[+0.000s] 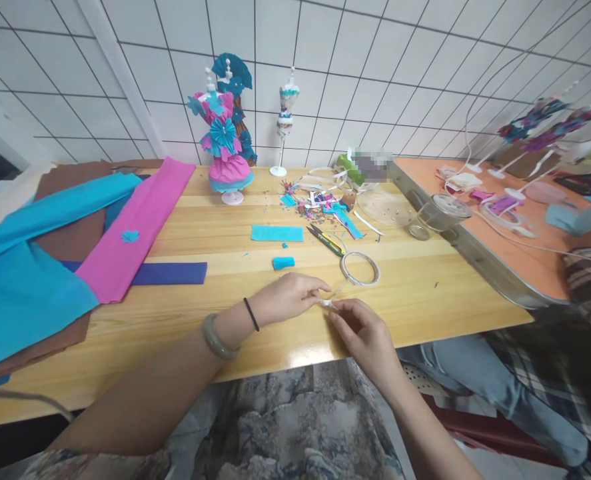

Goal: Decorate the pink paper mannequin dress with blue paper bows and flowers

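Note:
My left hand (292, 297) and my right hand (368, 333) meet over the front of the wooden table. Between their fingertips is a small white strip (326, 303), pinched from both sides; its exact kind is too small to make out. Just beyond my fingers lies a roll of tape (360, 269), and yellow-and-black thread snips (328, 241) rest against it. A small folded blue paper piece (283, 263) sits ahead of my left hand. Behind it is a flat blue paper strip (277, 233).
Paper scraps (325, 203) are heaped toward the back. A mannequin in a pink and blue paper dress (225, 143) and a barer mannequin (288, 110) stand by the wall. Coloured paper sheets (135, 227) cover the left side. A glass jar (444, 212) stands right; someone's jeans-clad leg (505, 393) is beside me.

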